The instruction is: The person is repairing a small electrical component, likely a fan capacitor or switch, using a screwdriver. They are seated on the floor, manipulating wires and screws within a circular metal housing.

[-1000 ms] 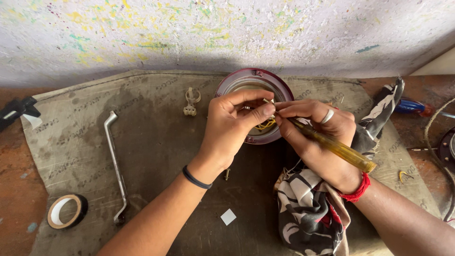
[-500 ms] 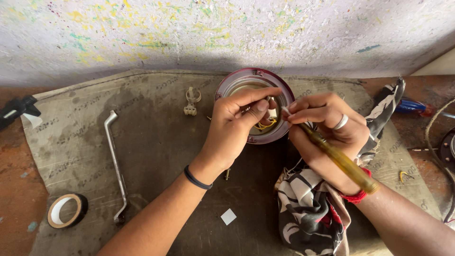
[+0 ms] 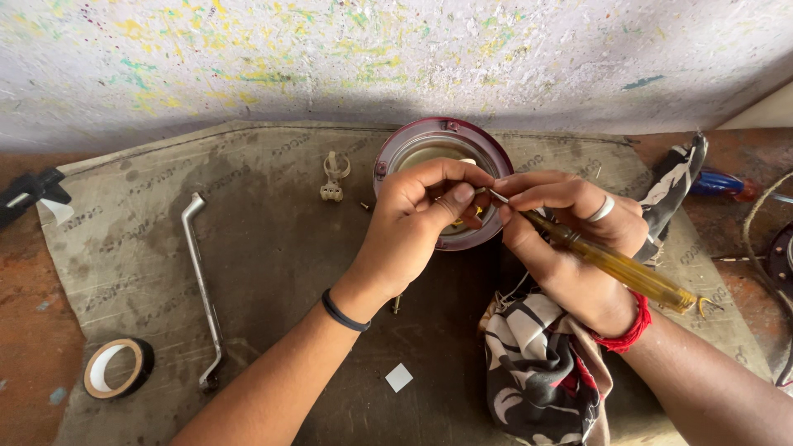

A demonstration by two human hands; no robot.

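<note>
A round lamp housing with a dark red rim [image 3: 409, 140] lies on a grey-brown cloth mat [image 3: 273, 248]. My left hand [image 3: 417, 219] reaches over it, fingers pinched on a small part inside that I cannot make out. My right hand [image 3: 570, 231], with a ring and a red wrist thread, grips a screwdriver with a clear yellow handle [image 3: 619, 268]. Its metal tip points left and meets my left fingertips above the housing.
A bent metal wrench [image 3: 202, 285] lies on the mat at left, a tape roll [image 3: 116, 367] near the mat's lower left corner. A small pale clip [image 3: 333, 177], a white square scrap [image 3: 399, 377] and a black-and-white patterned cloth [image 3: 541, 376] lie nearby. A blue-handled tool [image 3: 719, 183] rests at right.
My right hand has shifted slightly, the screwdriver tip now against my left fingertips. The left hand stays over the housing.
</note>
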